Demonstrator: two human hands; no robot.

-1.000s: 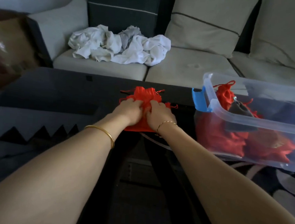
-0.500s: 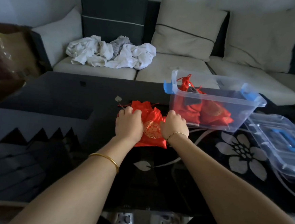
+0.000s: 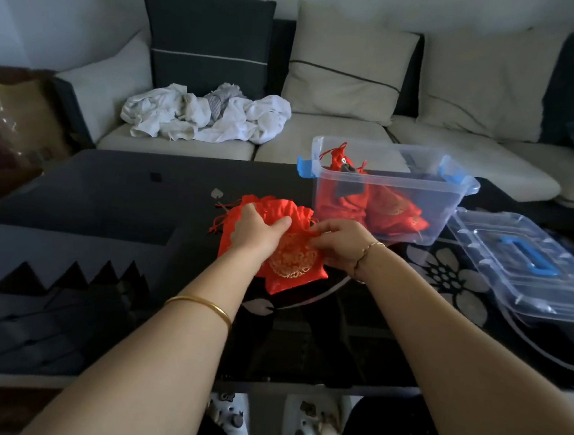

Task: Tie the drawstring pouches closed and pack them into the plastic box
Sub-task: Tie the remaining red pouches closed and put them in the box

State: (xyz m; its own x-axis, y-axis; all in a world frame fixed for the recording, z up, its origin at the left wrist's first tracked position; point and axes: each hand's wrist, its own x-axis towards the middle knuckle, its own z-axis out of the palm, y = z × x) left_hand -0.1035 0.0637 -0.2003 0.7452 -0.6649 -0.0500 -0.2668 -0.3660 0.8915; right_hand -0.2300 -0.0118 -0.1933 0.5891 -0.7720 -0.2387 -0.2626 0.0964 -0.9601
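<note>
Both hands on a red pouch [image 3: 292, 257], just left of the plastic box [image 3: 392, 191].

The pouch, with a gold emblem, lies flat on the dark table [image 3: 109, 186] near the box's front left corner, its gathered neck pointing away from the person. The left hand [image 3: 257, 230] grips it near the neck, fingers curled, thumb stretched across the fabric. The right hand [image 3: 340, 244] pinches the neck's right edge with bent fingers; whether it has the cord cannot be told. More red fabric [image 3: 232, 218] shows under the left hand. Packed pouches [image 3: 392, 208] lie inside the box. The lid [image 3: 529, 267] rests right of the box. White cloth [image 3: 211, 115] is heaped on the sofa behind the box, to its left.
</note>
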